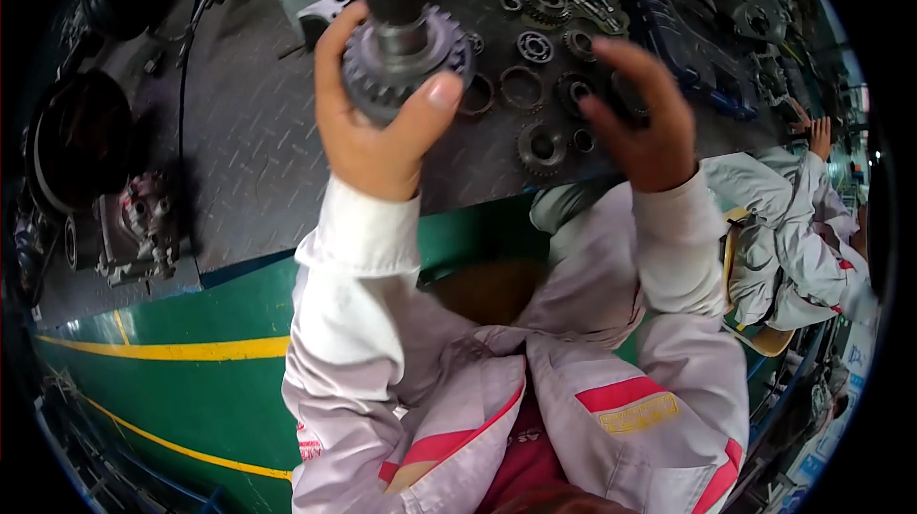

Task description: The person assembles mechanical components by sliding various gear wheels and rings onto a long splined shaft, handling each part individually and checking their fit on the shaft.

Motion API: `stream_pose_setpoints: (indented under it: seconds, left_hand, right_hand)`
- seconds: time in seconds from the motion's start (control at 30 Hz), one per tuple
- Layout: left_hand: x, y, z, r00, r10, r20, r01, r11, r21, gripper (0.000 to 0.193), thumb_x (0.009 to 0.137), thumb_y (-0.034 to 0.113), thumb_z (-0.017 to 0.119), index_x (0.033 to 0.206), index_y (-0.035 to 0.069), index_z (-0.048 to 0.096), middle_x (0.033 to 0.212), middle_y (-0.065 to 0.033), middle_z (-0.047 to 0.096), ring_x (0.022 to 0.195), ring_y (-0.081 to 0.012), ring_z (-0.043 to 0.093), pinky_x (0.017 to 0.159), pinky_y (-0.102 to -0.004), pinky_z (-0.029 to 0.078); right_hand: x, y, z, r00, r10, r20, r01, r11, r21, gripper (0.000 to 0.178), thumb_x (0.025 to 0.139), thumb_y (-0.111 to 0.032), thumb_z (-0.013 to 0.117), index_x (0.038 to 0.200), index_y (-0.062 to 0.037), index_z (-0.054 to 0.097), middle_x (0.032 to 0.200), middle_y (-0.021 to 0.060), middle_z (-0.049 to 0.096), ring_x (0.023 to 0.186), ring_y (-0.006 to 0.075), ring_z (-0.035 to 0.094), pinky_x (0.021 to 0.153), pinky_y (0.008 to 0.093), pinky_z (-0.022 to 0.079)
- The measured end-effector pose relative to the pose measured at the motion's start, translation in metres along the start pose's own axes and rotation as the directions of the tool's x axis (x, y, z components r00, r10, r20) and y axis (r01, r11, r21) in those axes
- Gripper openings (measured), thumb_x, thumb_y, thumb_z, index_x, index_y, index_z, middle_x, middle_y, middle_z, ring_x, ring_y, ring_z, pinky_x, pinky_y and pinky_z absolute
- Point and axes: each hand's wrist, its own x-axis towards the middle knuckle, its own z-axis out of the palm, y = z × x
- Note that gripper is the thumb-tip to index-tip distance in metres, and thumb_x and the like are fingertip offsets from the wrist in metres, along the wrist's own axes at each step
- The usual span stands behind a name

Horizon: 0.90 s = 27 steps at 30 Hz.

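Observation:
My left hand (377, 146) is wrapped round a toothed gear (453, 36) above the near side of the metal-topped bench (258, 170). The gear encircles a dark metal shaft (392, 3), which runs up out of view at the top. My thumb presses the gear's near right side, and my fingers reach round its left. My right hand (659, 137), smeared by motion, hovers over loose parts with thumb and fingers apart and nothing visible in them. Beneath and beside it lie a ball bearing (535, 47), a flat gear (542, 149) and a brown ring (522, 89).
Thin metal rods (578, 0) and a blue-edged tray (683, 60) lie at the back right. Far left are a round black drum-like part (81, 141) and a metal housing (138, 227). A co-worker (783, 227) sits at the right, one hand (820, 138) raised at the bench.

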Motion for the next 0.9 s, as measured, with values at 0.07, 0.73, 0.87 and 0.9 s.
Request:
stream_pose_setpoints:
  seconds: [0.07, 0.73, 0.87, 0.9]
  left_hand:
    - [-0.002, -0.003, 0.002, 0.999, -0.037, -0.011, 0.037, 0.999, 0.020, 0.081, 0.065, 0.030, 0.084, 0.130, 0.002, 0.044, 0.111, -0.0119, 0.060, 0.100, -0.0206, 0.060, 0.092, -0.0338, 0.046]
    - [0.001, -0.003, 0.000, 0.997, -0.042, 0.064, 0.038, 0.997, 0.061, 0.090, 0.063, 0.039, 0.084, 0.132, 0.002, 0.039, 0.105, -0.0145, 0.058, 0.091, -0.0257, 0.062, 0.082, -0.0368, 0.051]
    - [0.000, -0.013, -0.001, 0.999, 0.020, 0.041, -0.026, 0.988, 0.153, 0.085, 0.063, 0.038, 0.083, 0.129, 0.002, 0.044, 0.109, -0.0091, 0.058, 0.095, -0.0186, 0.059, 0.088, -0.0318, 0.046]
    - [-0.001, -0.012, 0.002, 0.999, -0.001, 0.052, -0.005, 0.993, 0.121, 0.085, 0.063, 0.036, 0.083, 0.129, 0.002, 0.043, 0.108, -0.0088, 0.058, 0.095, -0.0183, 0.059, 0.089, -0.0319, 0.046]
  right_hand:
    - [-0.043, 0.018, 0.000, 0.980, 0.199, -0.018, -0.199, 0.979, -0.035, 0.043, 0.075, -0.003, 0.073, 0.116, -0.0042, 0.061, 0.113, 0.0127, 0.063, 0.106, 0.0293, 0.060, 0.090, 0.0350, 0.047]
    - [-0.100, 0.035, 0.023, 0.973, 0.219, -0.077, -0.225, 0.971, -0.083, 0.016, 0.073, -0.010, 0.075, 0.086, -0.0092, 0.066, 0.104, 0.0053, 0.068, 0.098, 0.0220, 0.061, 0.090, 0.0351, 0.041]
    - [-0.065, 0.025, 0.005, 0.876, 0.383, -0.292, -0.226, 0.863, 0.452, 0.017, 0.079, 0.001, 0.071, 0.091, -0.0014, 0.059, 0.113, 0.0173, 0.065, 0.098, 0.0193, 0.062, 0.084, 0.0280, 0.049]
    - [-0.046, 0.021, -0.005, 0.893, 0.283, -0.350, -0.090, 0.875, 0.476, 0.018, 0.080, 0.000, 0.072, 0.091, -0.0021, 0.059, 0.113, 0.0199, 0.064, 0.099, 0.0225, 0.062, 0.085, 0.0303, 0.049]
